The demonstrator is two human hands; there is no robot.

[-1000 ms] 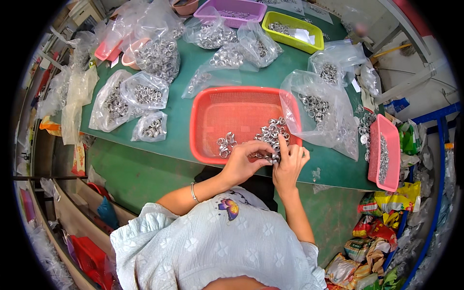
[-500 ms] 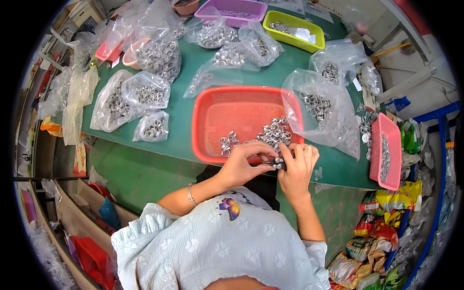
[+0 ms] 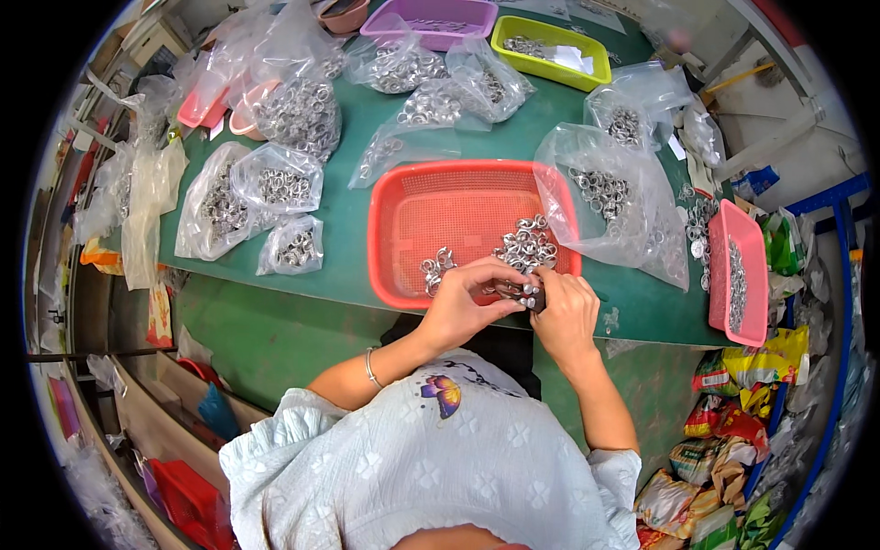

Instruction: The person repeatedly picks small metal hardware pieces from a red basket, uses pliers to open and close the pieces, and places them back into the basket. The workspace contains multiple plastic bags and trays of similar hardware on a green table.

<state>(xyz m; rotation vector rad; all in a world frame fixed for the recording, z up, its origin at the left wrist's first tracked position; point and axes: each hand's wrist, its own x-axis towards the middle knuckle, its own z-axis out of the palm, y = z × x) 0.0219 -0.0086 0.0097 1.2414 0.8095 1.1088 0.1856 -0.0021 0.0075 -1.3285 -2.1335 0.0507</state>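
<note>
Above the near edge of a red plastic basket [image 3: 380,229], my left hand [image 3: 465,298] and my right hand [image 3: 564,316] meet. Both are closed around a small cluster of metal pieces [image 3: 529,293], dark with shiny silver rounded ends; fingers cover part of it, so its exact kind is unclear. Thumb and fingers of the left hand pinch it from the left, while the right hand's fingers curl over its right side. In the basket, a heap of silver metal rings [image 3: 527,243] lies just beyond my hands, and a smaller pile [image 3: 438,268] sits left of it.
Clear plastic bags of rings [image 3: 298,115] stand on the green table [image 3: 353,215], with another large bag [image 3: 610,197] overlapping the basket's right rim. Purple [image 3: 431,37] and yellow-green baskets [image 3: 600,78] are at the back. A pink basket [image 3: 756,302] tilts at the right edge.
My hands stay together over the basket's near edge, and the held metal pieces have turned so more silver ends show. The whole view has shifted slightly.
</note>
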